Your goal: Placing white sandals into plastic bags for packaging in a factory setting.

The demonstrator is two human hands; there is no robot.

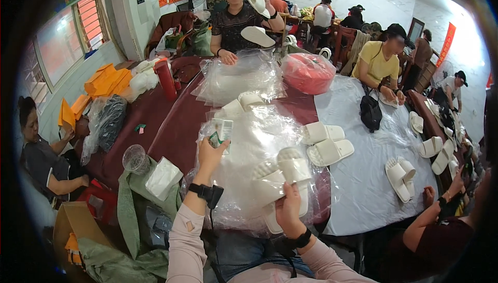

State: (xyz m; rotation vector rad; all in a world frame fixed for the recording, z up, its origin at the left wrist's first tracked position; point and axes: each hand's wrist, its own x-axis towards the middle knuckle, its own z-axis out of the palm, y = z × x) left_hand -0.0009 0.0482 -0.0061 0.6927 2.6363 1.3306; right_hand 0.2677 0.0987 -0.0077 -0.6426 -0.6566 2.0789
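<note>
Gripping a pair of white slippers point(280, 179) stacked together over the clear plastic bags point(249, 143), the right hand point(288, 211) steadies them. The left hand point(210, 154) pinches a small printed card point(220, 130) upright, fingers closed on it.

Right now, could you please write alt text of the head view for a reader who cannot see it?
A person's right hand holds a pair of white slippers over a pile of clear plastic bags, while the left hand lifts a small printed packet. Co-workers sit around the tables, where more white slippers lie.
</note>
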